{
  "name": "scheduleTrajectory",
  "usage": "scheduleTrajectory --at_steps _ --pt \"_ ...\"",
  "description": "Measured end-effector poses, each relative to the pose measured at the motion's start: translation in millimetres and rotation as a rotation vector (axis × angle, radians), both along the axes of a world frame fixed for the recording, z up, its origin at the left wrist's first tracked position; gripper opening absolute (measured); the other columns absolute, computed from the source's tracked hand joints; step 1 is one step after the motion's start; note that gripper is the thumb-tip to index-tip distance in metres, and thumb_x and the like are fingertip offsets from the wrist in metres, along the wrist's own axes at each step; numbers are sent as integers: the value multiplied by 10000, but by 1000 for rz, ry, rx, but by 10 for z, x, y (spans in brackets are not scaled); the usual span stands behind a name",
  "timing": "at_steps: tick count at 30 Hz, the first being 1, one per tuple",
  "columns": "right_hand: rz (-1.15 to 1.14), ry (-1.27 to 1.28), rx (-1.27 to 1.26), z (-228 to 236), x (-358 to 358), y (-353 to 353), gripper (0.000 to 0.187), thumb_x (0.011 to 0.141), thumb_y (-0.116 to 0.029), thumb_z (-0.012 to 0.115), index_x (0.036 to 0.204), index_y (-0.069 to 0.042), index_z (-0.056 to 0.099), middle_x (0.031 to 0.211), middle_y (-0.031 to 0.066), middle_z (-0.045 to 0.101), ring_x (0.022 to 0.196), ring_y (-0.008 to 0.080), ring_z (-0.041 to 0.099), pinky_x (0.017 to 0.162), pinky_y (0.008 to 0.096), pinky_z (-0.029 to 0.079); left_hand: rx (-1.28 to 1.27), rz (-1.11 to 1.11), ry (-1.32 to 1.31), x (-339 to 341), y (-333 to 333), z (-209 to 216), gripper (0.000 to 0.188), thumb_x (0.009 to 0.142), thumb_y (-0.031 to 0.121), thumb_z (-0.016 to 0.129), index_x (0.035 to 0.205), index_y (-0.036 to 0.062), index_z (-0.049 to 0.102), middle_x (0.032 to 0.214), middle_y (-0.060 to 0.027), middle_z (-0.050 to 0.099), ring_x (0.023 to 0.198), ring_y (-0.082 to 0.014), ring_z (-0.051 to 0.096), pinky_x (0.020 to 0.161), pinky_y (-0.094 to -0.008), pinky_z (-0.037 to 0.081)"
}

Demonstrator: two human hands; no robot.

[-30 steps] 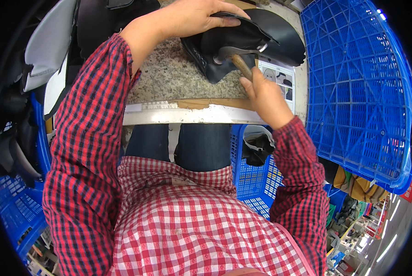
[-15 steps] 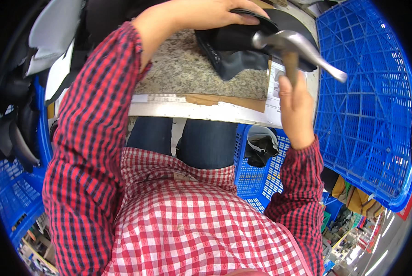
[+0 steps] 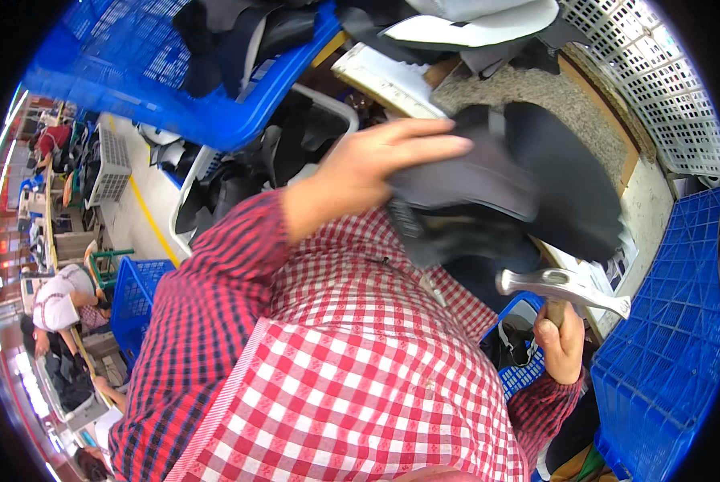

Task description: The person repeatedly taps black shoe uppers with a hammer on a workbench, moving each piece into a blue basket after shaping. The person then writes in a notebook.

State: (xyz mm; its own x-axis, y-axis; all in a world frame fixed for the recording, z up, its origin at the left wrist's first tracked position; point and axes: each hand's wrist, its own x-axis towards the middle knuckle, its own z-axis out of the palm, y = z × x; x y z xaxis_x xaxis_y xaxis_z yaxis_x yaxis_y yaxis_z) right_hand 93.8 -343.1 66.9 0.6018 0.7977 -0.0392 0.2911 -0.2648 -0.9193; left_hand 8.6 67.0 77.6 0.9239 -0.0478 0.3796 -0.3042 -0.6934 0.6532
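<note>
My left hand (image 3: 376,165) grips the edge of a black leather piece (image 3: 464,185), which looks like a boot upper; both are smeared by motion. The piece hangs in front of my apron, at the near edge of the stone-topped worktable (image 3: 528,90). A wide dark flap (image 3: 564,181) spreads to its right. Lower right, my right hand (image 3: 562,341) is wrapped round the wooden handle of a hammer (image 3: 564,287). The steel head lies level above my fist, apart from the leather.
A blue crate (image 3: 665,353) stands at the right, a white crate (image 3: 649,80) at the far right. Black and white cut pieces (image 3: 480,28) lie at the table's back. Another blue crate (image 3: 191,112) and a white bin of black pieces (image 3: 328,108) are at the left. People work farther left.
My view has swung left. The black leather piece has come off the stone top toward my body with my left hand. The hammer has come down and nearer, held in my right hand.
</note>
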Motion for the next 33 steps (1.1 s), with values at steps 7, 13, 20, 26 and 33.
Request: scheduleTrajectory --at_steps 7,13,20,26,33 --pt "26 -67 -311 138 -302 545 297 1017 -264 648 1081 20 587 698 189 564 606 362 594 574 387 447 498 661 291 -2421 1286 -842 702 832 -87 603 1440 263 606 1497 -123 543 1314 -357 577 1068 -411 499" --pt "61 -85 -332 70 -166 763 318 1025 -294 642 1017 11 554 706 222 515 627 425 532 591 407 447 324 1253 261 -3567 1916 -1443 737 820 -146 446 1430 232 613 1450 -161 580 1326 -375 560 1105 -418 455" --pt "36 -4 -336 -19 -160 1178 321 1029 -296 640 999 7 538 748 232 501 670 415 507 624 406 456 608 1346 184 -3295 2139 -2370 753 834 -116 506 1481 264 570 1519 -142 502 1385 -366 464 1130 -422 421" --pt "111 -74 -336 -81 -170 1408 359 1050 -337 611 974 4 528 742 232 524 659 400 534 622 436 446 452 1151 1482 -2697 2122 -3239 980 795 508 759 1544 9 370 1589 -335 323 1475 -454 349 1173 -559 334" --pt "-7 79 -450 -182 -115 1403 344 1043 -331 625 951 -10 538 704 147 533 624 230 535 602 374 444 -11 1032 553 -2464 2124 -1641 1061 821 460 822 1561 -81 287 1592 -324 350 1455 -431 412 1188 -496 346"
